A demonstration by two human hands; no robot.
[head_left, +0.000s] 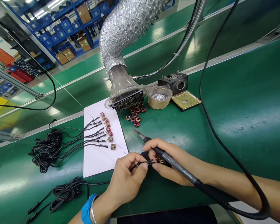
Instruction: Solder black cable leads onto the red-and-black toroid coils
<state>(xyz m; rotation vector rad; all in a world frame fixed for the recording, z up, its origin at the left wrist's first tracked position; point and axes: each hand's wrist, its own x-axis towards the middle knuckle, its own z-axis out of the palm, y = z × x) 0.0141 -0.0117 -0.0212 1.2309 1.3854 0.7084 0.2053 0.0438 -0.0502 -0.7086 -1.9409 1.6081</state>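
Observation:
My left hand (127, 179) is closed, pinching the thin end of a black cable (99, 183) between thumb and fingers. My right hand (177, 158) is closed round a soldering iron (175, 164), its tip pointing up and left, away from the cable. The right fingertips also meet the cable end from the other side. Something copper-coloured, perhaps a wound coil (160, 159), shows partly under the right fingers. On white paper (93, 166) lies a row of small coils (107, 123), with black cable ends beside them. Several loose ring coils (134, 119) lie beyond the iron's tip.
A fume extractor hood (126, 90) on a silver duct (116, 34) hangs over the loose coils. Behind stand a solder-flecked tub (160, 99), an iron holder (174, 83) and a sponge tray (186, 100). Bundled cables (46, 149) lie left; the iron's cord (208, 116) loops at right.

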